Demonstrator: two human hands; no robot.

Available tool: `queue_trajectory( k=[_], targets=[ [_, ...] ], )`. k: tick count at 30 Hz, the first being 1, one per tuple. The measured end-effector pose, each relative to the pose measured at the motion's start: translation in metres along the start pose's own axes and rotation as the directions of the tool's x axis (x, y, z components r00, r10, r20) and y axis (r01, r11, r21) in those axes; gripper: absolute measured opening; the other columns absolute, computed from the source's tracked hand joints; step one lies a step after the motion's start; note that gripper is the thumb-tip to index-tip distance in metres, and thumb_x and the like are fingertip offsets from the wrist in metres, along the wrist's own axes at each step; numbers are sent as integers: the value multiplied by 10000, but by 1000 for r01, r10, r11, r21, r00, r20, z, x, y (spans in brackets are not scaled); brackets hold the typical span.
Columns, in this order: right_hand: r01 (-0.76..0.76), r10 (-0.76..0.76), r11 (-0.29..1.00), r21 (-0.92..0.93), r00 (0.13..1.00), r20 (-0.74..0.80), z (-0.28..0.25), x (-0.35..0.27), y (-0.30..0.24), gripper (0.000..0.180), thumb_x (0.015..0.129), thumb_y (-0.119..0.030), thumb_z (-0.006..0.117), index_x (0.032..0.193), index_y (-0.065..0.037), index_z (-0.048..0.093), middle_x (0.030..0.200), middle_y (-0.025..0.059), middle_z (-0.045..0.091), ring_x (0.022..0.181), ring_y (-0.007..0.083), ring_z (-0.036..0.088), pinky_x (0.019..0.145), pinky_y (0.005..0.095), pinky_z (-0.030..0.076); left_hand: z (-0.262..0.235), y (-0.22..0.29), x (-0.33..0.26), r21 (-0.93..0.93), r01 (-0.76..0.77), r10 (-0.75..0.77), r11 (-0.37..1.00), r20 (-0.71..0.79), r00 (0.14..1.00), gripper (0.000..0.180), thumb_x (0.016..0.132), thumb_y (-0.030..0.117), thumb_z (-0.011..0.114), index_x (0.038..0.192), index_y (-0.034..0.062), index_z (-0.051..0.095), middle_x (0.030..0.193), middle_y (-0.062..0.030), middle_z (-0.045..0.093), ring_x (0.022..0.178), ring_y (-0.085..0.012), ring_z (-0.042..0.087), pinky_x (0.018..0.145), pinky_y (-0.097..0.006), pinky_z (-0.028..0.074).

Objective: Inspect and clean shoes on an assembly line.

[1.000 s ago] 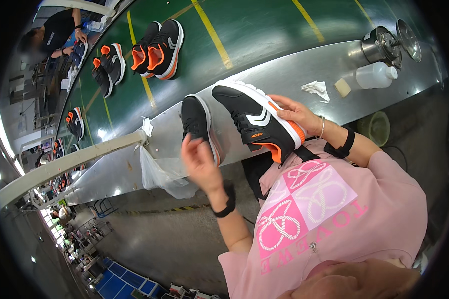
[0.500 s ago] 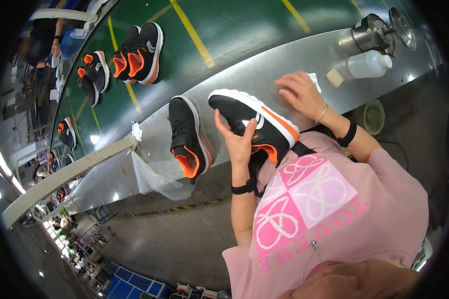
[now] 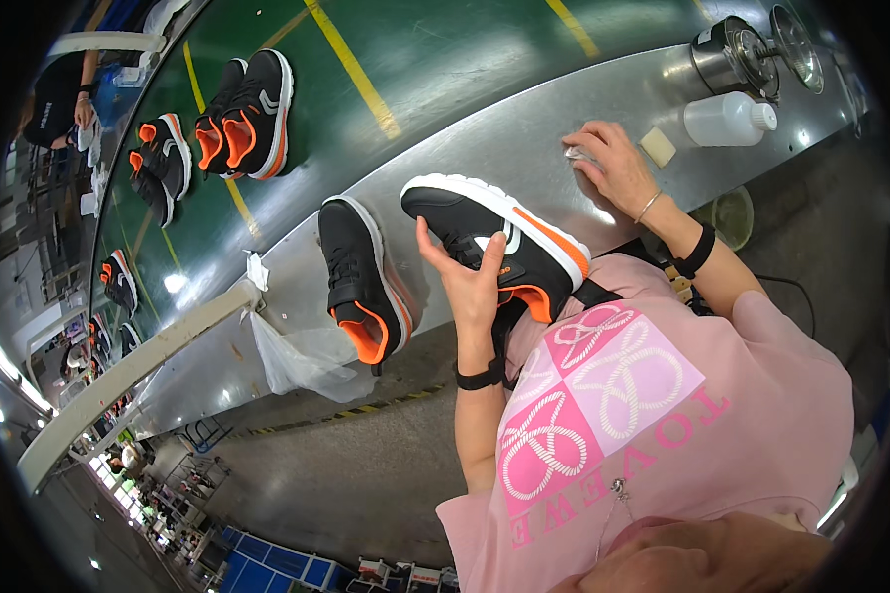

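In the head view my left hand (image 3: 470, 287) grips a black sneaker (image 3: 465, 211) with a white sole, orange heel stripe and orange lining, held tilted at the table's near edge in front of my shirt. Its thumb and forefinger spread over the upper; the other fingers are hidden. To the right, my right hand (image 3: 618, 176) is closed on a small white wipe (image 3: 578, 154), low over the metal table. Whether it is cloth or paper I cannot tell. A matching sneaker (image 3: 349, 259) rests on the table, left of the held one.
Beside my right hand lie a cream sponge block (image 3: 658, 146), a white plastic bottle (image 3: 730, 121) and a metal pot (image 3: 732, 61). Several more sneakers (image 3: 259, 117) stand on the green conveyor (image 3: 445, 59). A pale rail (image 3: 138, 381) and a clear plastic bag (image 3: 292, 361) are at left.
My right hand has closed its fingers on the white wipe, which lay on the table before. The left hand keeps its hold on the sneaker. Conveyor sneakers sit slightly further left in view.
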State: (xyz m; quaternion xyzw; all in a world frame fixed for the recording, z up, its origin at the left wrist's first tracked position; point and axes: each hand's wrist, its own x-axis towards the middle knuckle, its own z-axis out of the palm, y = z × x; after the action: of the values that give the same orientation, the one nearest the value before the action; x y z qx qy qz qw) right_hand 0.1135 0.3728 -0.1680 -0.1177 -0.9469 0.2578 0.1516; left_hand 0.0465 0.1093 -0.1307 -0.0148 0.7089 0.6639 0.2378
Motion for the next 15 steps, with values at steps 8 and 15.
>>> queue_trajectory(
  k=[8, 15],
  targets=[
    [-273, 216, 862, 427, 960, 179, 9, 13, -20, 130, 854, -129, 724, 971, -72, 722, 903, 81, 672, 823, 240, 650, 742, 349, 531, 6, -2, 3, 7, -42, 42, 999, -17, 999, 986, 854, 157, 783, 1539, 28, 86, 1399, -260, 411, 1251, -306, 480, 1066, -403, 387],
    [102, -127, 855, 509, 992, 14, 30, 47, -84, 143, 823, -34, 740, 964, -52, 730, 942, 81, 676, 874, 233, 644, 730, 322, 518, 6, -4, 5, 71, -49, 51, 996, -24, 998, 988, 847, 176, 790, 1532, 6, 99, 1424, -267, 373, 1292, -318, 437, 1101, -413, 345]
  ],
)
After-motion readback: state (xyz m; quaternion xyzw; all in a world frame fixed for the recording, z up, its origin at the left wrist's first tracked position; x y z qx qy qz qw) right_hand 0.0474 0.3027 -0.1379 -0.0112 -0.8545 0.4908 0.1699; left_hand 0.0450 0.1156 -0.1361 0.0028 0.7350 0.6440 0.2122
